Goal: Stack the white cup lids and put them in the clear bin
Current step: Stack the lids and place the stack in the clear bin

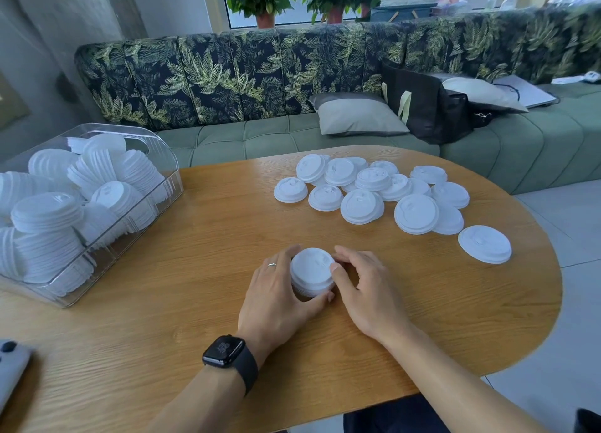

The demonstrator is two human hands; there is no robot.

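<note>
A short stack of white cup lids [311, 270] stands on the wooden table [195, 302] in front of me. My left hand [276, 299] curls round its left side, thumb under the near edge. My right hand [364, 289] holds its right side with bent fingers. Several loose white lids [374, 190] lie scattered at the far right of the table, one lid [484, 244] apart nearest the right edge. The clear bin [107, 237] stands at the left, filled with several lid stacks lying at angles.
A green sofa with leaf-print back [260, 71] runs behind the table, holding a cushion [357, 117] and a black bag [429, 107]. A grey device [13, 367] lies at the table's near left edge. Tiled floor shows to the right.
</note>
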